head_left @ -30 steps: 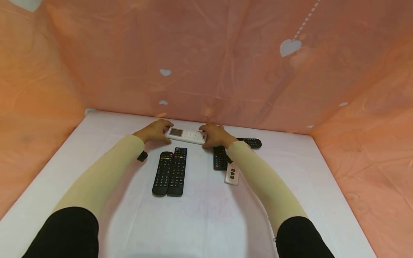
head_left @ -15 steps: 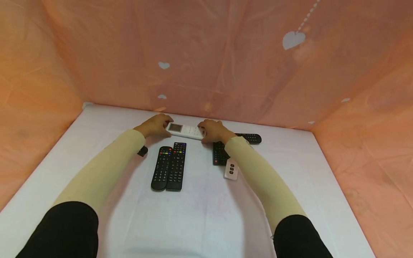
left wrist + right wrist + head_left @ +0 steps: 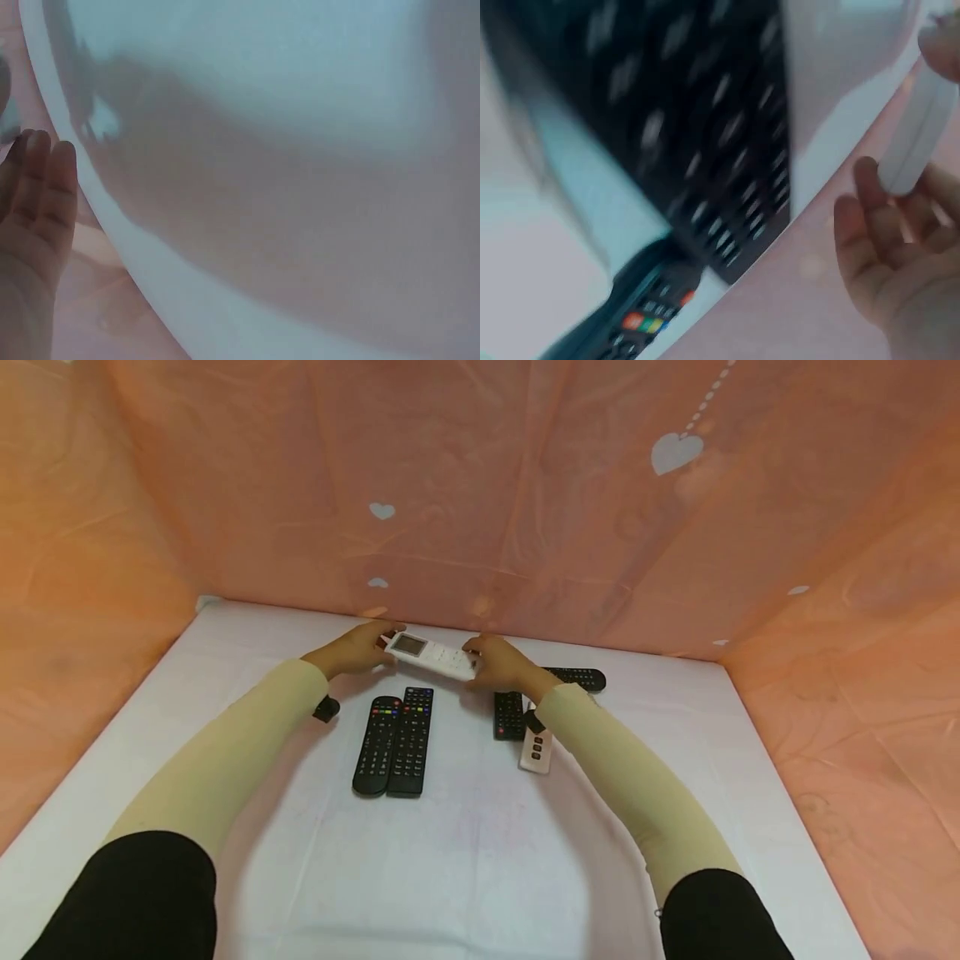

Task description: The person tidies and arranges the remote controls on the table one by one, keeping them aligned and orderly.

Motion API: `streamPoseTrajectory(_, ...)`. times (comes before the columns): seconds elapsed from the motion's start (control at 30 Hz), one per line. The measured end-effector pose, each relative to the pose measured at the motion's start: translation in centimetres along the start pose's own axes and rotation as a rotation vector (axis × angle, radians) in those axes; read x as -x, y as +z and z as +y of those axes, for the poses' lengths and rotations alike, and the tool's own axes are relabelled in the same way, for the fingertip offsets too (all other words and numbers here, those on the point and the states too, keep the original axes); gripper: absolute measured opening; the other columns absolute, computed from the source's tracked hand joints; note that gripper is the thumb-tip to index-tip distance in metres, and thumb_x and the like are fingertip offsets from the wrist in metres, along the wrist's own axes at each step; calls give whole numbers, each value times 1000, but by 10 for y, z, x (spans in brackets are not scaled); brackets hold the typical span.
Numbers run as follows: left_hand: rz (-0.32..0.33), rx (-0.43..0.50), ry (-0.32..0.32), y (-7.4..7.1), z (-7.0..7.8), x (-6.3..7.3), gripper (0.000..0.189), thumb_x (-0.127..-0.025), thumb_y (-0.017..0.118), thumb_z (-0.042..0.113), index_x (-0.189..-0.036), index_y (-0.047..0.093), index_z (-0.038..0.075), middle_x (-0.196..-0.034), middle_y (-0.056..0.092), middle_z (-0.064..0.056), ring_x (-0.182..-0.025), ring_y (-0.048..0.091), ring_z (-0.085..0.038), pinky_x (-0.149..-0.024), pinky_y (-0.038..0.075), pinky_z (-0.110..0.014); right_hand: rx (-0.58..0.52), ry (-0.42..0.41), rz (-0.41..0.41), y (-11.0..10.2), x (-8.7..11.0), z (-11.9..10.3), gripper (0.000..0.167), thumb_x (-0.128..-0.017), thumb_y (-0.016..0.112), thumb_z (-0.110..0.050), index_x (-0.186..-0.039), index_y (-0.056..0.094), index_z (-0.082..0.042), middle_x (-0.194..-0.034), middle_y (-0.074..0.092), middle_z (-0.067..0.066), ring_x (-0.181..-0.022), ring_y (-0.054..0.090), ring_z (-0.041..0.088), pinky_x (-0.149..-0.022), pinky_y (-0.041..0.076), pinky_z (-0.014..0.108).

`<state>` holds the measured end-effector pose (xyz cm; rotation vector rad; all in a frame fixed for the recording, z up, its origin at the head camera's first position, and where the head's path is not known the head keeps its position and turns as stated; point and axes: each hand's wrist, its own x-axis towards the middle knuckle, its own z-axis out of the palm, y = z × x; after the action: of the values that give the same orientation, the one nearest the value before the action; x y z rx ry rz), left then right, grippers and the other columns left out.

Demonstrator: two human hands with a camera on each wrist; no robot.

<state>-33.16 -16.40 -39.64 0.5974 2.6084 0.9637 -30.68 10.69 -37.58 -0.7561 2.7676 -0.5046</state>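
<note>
A white air-conditioner remote (image 3: 435, 657) with a small grey screen is held slightly above the white table, near its far edge. My left hand (image 3: 356, 646) grips the screen end, and my right hand (image 3: 504, 664) pinches the opposite end. In the right wrist view, the remote's pale edge (image 3: 922, 135) lies between the thumb and fingers of the right hand (image 3: 900, 262). The left wrist view catches only part of the left hand (image 3: 34, 202); the remote is mostly out of sight there.
Two black remotes, one rounded (image 3: 377, 747) and one straight-edged (image 3: 411, 743), lie side by side. Under and beside the right forearm are a black remote (image 3: 509, 717), a beige remote (image 3: 536, 750) and another black remote (image 3: 581, 678). An orange curtain (image 3: 480, 502) encloses the table.
Both hands have raised the white remote off the table, and it has turned so its screen end sits higher in view. The other remotes keep their places.
</note>
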Motion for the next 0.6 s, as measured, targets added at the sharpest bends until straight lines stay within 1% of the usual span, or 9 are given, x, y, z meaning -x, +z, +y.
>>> streamPoseTrajectory(0.1,16,6,4,-1,2,0,63,-93,58,5,-149,29,1,-144,39,-27,-127,44,-42,-101,42,-51,-64,-14,34,1,5,-7,65,-74,78,-23,-130,55,2,-119,58,17,-100,55,24,-88,49,36)
streamPoseTrajectory(0.13,21,6,8,-2,2,0,62,-94,57,3,-149,29,-1,-144,38,-28,-127,44,-44,-101,42,-51,-76,-16,46,1,6,-9,64,-74,78,-24,-128,56,2,-119,58,17,-100,55,24,-87,49,36)
streamPoseTrajectory(0.3,64,43,26,-2,5,1,56,-95,54,1,-146,31,-6,-141,41,-30,-126,47,-45,-98,46,-49,-137,6,101,2,11,-11,59,-74,80,-24,-125,58,-2,-118,63,14,-99,61,22,-82,51,31)
streamPoseTrajectory(0.43,110,59,47,0,4,0,49,-96,52,2,-143,38,-5,-140,42,-29,-122,50,-44,-97,47,-48,-234,21,90,5,16,-12,64,-75,82,-23,-130,54,-6,-119,64,14,-96,66,22,-78,52,28)
streamPoseTrajectory(0.53,138,55,33,1,3,-1,45,-97,53,4,-140,43,-3,-136,46,-27,-119,52,-42,-96,48,-47,-281,-2,80,7,22,-15,67,-77,82,-22,-135,51,-6,-120,63,17,-95,67,24,-77,54,28)
streamPoseTrajectory(0.6,155,58,18,1,3,-3,43,-96,55,5,-137,46,-3,-131,51,-26,-117,54,-39,-95,48,-46,-283,-13,83,8,25,-16,67,-78,81,-21,-137,50,-7,-120,63,18,-93,68,23,-77,55,27)
